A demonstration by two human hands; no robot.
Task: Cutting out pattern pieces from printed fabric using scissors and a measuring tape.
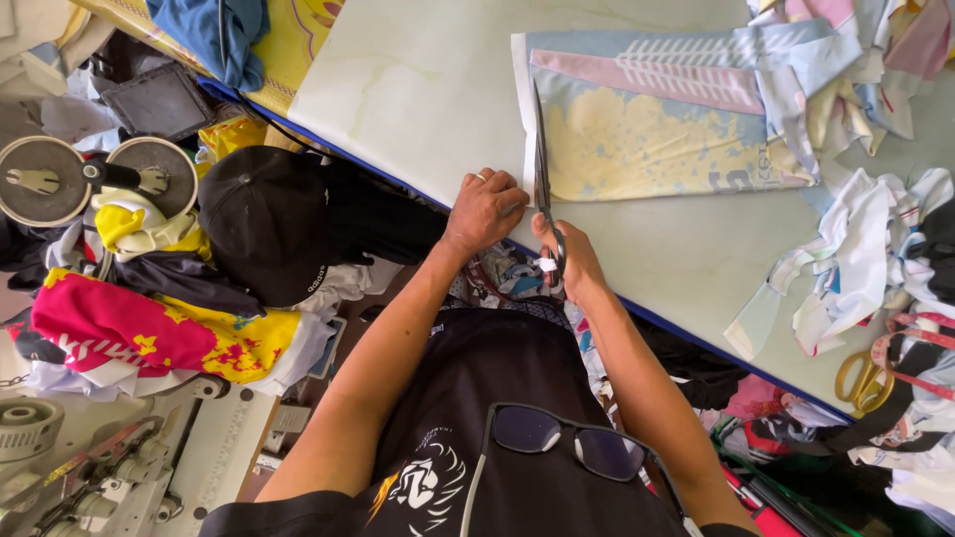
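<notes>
the right hand (pixel 569 261) is closed around the handles of one pair of dark scissors (pixel 543 189), blades pointing to twelve o'clock along the left edge of one printed fabric panel (pixel 647 139) lying on the pale cutting table (pixel 418 89). the left hand (pixel 484 209), fingers curled, presses that edge flat at nine o'clock of the blades. a second, yellow-handled pair of scissors (pixel 863 382) lies at four o'clock, one black cap (pixel 264 221) at nine o'clock, and one pair of glasses (pixel 572 446) hangs at the collar.

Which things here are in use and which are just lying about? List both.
In use: left hand pressing the printed fabric panel; right hand working the scissors along its edge.

Lying about: black cap, yellow-handled scissors, fabric scraps, thread spools.
</notes>
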